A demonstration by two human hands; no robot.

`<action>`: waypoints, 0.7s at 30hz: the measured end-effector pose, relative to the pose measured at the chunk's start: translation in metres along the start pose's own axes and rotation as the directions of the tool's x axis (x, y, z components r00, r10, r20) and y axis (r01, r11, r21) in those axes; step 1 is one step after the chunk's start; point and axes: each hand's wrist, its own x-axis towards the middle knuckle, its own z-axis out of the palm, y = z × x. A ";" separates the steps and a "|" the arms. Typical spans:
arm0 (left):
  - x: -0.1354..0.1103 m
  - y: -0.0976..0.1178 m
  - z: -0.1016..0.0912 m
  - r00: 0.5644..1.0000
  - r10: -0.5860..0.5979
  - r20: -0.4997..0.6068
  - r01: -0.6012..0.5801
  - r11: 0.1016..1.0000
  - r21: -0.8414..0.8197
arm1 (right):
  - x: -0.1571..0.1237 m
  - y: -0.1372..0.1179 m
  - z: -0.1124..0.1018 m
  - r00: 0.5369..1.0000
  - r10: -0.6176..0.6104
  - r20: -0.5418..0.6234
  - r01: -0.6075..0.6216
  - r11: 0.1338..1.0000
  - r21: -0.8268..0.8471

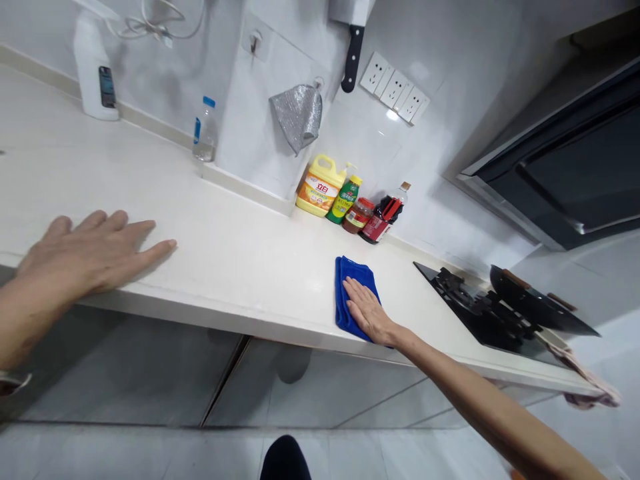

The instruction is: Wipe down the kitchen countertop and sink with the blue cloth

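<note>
My right hand lies flat on a folded blue cloth, fingers stretched out over it. The cloth rests on the white countertop close to its front edge. At the left, my left hand is spread with the palm down at the counter's front edge and holds nothing. The part of the cloth beneath my right palm is hidden.
Against the wall stand a yellow detergent jug, a green bottle, a red-lidded jar and a dark sauce bottle. A wok sits on the gas stove. Further left are a water bottle and a white bottle.
</note>
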 end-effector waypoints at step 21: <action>-0.019 0.012 -0.012 0.997 -0.017 -0.077 0.001 0.981 -0.195 | 0.131 -0.217 -0.018 0.982 -0.191 0.011 0.190 0.981 0.032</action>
